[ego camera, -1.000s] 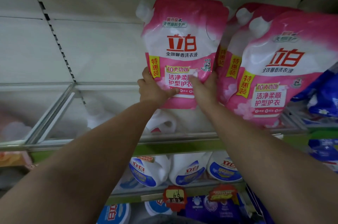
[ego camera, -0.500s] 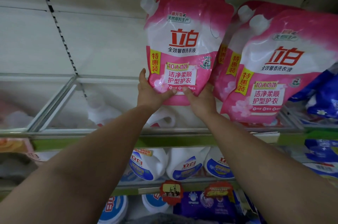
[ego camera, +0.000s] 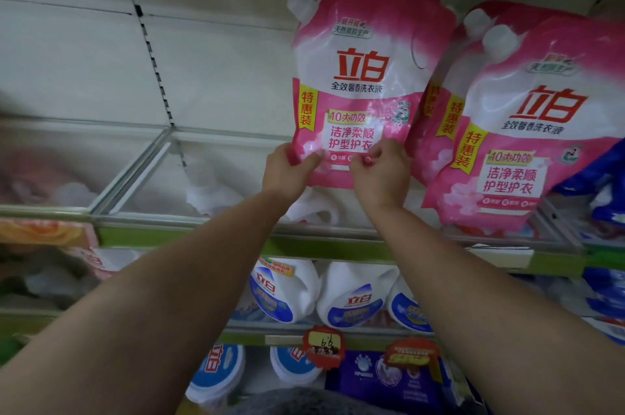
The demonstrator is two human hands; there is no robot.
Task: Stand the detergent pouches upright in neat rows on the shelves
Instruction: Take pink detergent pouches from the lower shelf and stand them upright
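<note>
Pink-and-white spouted pouch [ego camera: 363,83], apparently upright, gripped by both hands.

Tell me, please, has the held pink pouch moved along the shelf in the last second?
No: the pink pouch still overlaps the neighbouring pouches' left edge, above the shelf rail.

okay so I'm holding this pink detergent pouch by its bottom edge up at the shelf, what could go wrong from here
1. Both hands, left hand and right hand, grip only the bottom of the held pouch; its tall top could flop over or slip.
2. The neighbouring pink pouches already lean left, close beside it; a nudge might tip them.
3. The glass shelf rail is low, so a pouch set down tilted could slide forward.
</note>
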